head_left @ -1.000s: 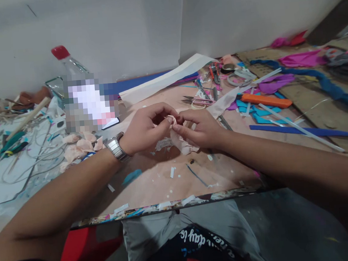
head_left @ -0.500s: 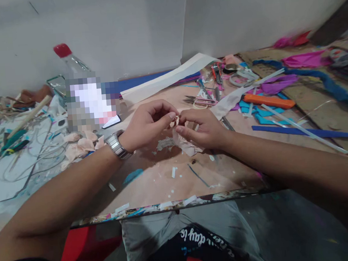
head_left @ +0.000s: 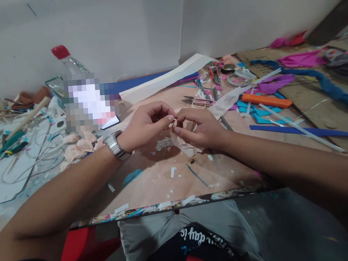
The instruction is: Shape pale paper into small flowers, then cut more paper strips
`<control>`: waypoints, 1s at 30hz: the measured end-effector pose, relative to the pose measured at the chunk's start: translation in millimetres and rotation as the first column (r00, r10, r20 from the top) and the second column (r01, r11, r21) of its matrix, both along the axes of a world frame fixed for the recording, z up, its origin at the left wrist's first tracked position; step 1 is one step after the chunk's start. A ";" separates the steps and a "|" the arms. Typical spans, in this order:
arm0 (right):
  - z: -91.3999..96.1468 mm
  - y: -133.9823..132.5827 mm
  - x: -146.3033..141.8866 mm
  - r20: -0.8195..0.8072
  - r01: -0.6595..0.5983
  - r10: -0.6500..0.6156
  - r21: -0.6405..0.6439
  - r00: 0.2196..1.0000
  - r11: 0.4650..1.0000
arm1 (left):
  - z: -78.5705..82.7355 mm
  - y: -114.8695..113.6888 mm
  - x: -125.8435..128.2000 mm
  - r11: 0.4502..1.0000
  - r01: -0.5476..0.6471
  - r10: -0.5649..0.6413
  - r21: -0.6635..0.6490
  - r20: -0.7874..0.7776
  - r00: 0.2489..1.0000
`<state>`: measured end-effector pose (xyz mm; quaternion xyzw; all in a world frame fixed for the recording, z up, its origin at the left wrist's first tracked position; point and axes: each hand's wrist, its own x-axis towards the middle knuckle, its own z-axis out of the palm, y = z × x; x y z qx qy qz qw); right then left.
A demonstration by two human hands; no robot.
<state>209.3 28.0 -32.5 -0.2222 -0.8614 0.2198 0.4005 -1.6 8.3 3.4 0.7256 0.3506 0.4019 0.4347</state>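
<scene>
Over the middle of the tabletop (head_left: 152,186), the left hand (head_left: 146,126) and the right hand (head_left: 205,128) meet, each grip pinching the twisted top of one crumpled pale-pink strip (head_left: 187,146) between thumb and fingers, with its loose part hanging below the right hand. Similar pale-pink scraps (head_left: 80,148) lie to the left, scissors (head_left: 201,101) on the far side, and an orange cutter (head_left: 266,100) to the right.

Phone (head_left: 112,122) left of left hand (head_left: 148,126), blurred; paper (head_left: 186,145) at right hand (head_left: 204,126), partly covered by it; blue twist (head_left: 324,81) far right, edge-cut.
</scene>
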 end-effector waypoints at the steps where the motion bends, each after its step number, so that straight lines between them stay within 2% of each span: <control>1: -0.1 -0.1 0.1 0.003 0.002 -0.002 0.008 1.000 1.000 | 0.0 -0.1 0.1 1.000 0.000 0.000 -0.002 0.003 1.000; 13: -4.4 1.1 0.6 0.007 0.096 -0.097 0.086 0.995 0.992 | -0.2 -0.1 -0.5 1.000 -0.006 0.006 0.004 -0.035 0.999; 22: -4.6 1.7 -0.2 -0.029 0.121 -0.118 0.125 0.993 0.985 | -0.4 -1.9 0.8 0.999 -0.011 0.010 -0.033 -0.031 0.999; 30: -3.3 0.3 -0.8 -0.055 0.131 -0.126 0.100 0.990 0.986 | -0.9 -2.2 1.8 0.998 -0.007 0.009 -0.064 0.022 1.000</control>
